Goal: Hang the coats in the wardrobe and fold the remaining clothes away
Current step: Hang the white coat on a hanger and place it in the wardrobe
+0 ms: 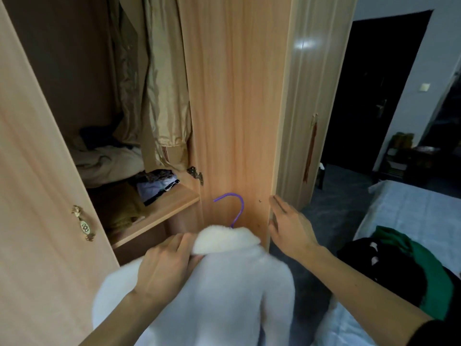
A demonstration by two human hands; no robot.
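A fluffy white coat (224, 290) hangs on a purple hanger (235, 206) low in front of the wardrobe. My left hand (164, 265) grips the coat at the shoulder, just under its collar. My right hand (289, 226) lies with straight fingers on the edge of the open right wardrobe door (239, 108). Inside the wardrobe a beige jacket (159, 96) hangs from above. Black and green clothes (394, 265) lie in a heap on the bed at the right.
The left wardrobe door (37, 196) stands open with a gold handle. A shelf (172, 203) holds folded and crumpled clothes. The bed (419, 211) has a pale blue cover. A dark doorway (379, 96) lies beyond.
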